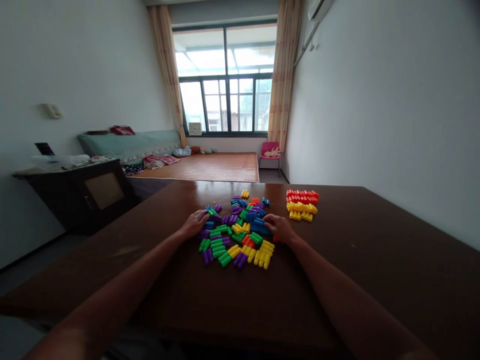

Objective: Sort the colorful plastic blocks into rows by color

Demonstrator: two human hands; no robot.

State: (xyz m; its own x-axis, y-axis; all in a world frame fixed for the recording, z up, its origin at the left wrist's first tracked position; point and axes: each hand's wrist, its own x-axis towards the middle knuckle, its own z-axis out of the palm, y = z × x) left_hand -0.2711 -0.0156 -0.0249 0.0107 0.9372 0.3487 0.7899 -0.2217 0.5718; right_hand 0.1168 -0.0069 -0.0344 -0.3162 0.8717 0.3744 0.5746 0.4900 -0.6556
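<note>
A loose pile of plastic building pieces [221,245], ribbed like short joined tubes in green, purple, yellow, blue and red, lies between my hands on the brown table [232,300]. My left hand [195,224] rests at the pile's left edge, fingers stretched over blue and purple pieces; no held piece shows. At the right side, the fingers of my right hand [279,228] close on the end of a cluster of blue building pieces [258,223]. A red piece shows partly beneath that hand. Its fingertips are partly hidden.
Toward the back right of the table stand joined rows of red pieces [302,196] and yellow pieces [302,208]. Beyond the table are a bed [221,166] and a pink chair [270,151]. A dark cabinet [82,195] stands at the left.
</note>
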